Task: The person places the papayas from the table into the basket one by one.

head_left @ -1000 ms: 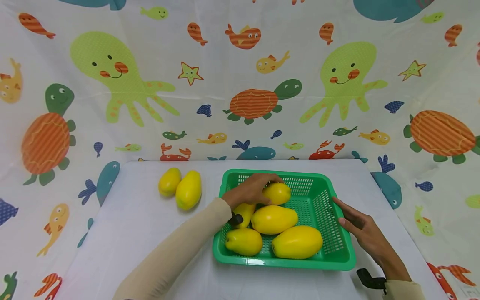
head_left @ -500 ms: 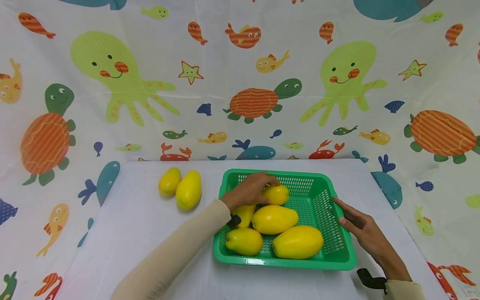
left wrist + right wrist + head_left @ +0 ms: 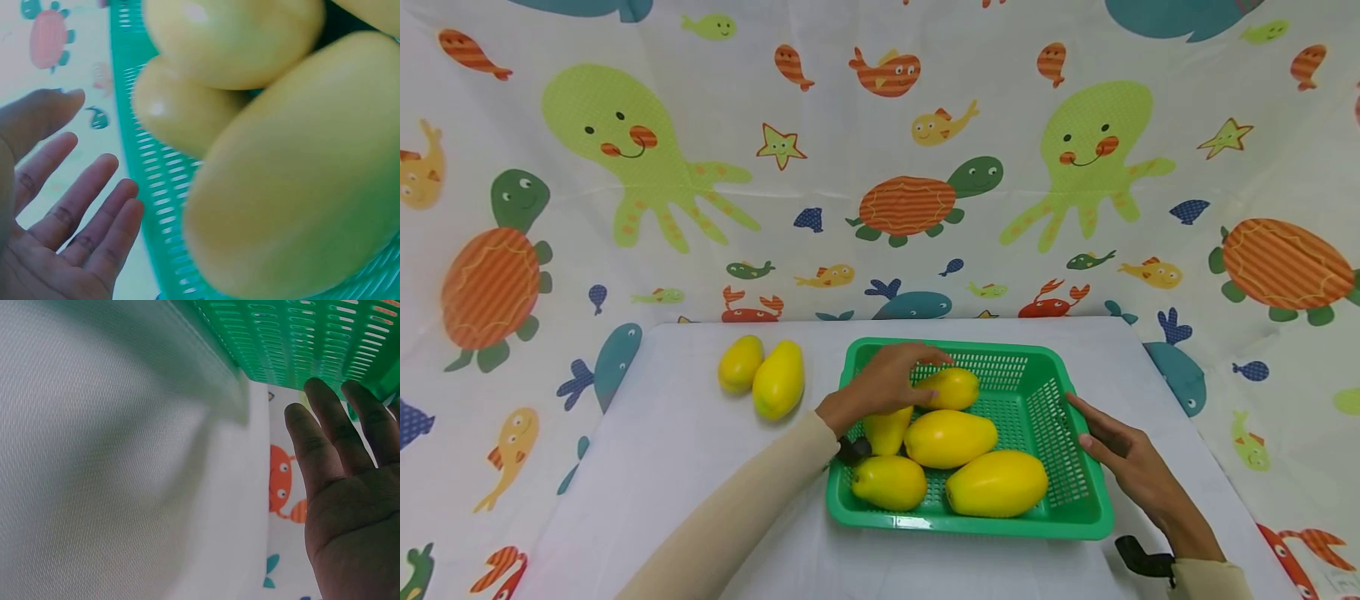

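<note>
A green plastic basket (image 3: pixel 970 533) with slotted walls holds several yellow papayas, among them a middle papaya (image 3: pixel 951 439) and a front right papaya (image 3: pixel 997 484). My left hand (image 3: pixel 887 379) hovers over the basket's back left, with its thumb and fingers around the left end of the back papaya (image 3: pixel 957 388). In the left wrist view, the fingers of that hand (image 3: pixel 69 244) are spread and extended, apart from the fruit. My right hand (image 3: pixel 1123 458) rests its straight fingers against the basket's right rim; the palm (image 3: pixel 356 519) shows in the right wrist view.
Two more papayas lie on the white cloth left of the basket, a smaller papaya (image 3: pixel 741 364) and a longer papaya (image 3: pixel 778 381). A curtain (image 3: pixel 850 167) printed with sea animals hangs behind the table (image 3: pixel 685 433).
My left hand has drawn slightly left, loosening from the back papaya, which now shows more of its surface. The right hand and basket stay put.
</note>
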A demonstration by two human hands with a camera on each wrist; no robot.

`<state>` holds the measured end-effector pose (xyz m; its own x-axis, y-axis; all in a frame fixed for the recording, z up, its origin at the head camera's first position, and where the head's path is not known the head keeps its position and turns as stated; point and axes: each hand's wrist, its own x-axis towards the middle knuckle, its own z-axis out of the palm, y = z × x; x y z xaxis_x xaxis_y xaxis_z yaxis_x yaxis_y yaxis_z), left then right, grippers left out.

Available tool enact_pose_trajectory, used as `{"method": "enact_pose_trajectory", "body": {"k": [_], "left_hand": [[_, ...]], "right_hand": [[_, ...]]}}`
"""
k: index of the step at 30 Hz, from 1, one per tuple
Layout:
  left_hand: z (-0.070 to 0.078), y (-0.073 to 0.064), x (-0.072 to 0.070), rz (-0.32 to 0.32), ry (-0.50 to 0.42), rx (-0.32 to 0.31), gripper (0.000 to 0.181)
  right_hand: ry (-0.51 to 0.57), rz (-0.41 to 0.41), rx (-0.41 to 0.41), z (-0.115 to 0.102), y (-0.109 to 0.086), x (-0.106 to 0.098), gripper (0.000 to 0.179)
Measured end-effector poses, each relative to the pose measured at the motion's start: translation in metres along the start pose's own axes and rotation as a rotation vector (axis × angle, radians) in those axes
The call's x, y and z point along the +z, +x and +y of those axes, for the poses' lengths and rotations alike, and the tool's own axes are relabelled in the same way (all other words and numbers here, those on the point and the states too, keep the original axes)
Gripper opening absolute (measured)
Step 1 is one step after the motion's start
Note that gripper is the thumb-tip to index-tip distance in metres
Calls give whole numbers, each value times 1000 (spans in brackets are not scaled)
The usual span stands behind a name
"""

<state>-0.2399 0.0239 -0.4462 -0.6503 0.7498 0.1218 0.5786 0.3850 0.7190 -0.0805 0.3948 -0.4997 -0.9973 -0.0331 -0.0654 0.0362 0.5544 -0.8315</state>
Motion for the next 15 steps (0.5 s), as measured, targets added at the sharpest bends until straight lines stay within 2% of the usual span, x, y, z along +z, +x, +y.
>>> {"method": "enact_pose_trajectory", "body": {"k": [5,9,15], "left_hand": [[8,-10,-17,73,-71,29,44],[8,-20,-31,151,-73,45,46],[1,-35,-48,249,-91,16,46]], "right_hand": [[2,-2,-3,0,1,1,59],[4,-2,0,0,1,1,59],[-1,1,15,-3,2,2,60]]}}
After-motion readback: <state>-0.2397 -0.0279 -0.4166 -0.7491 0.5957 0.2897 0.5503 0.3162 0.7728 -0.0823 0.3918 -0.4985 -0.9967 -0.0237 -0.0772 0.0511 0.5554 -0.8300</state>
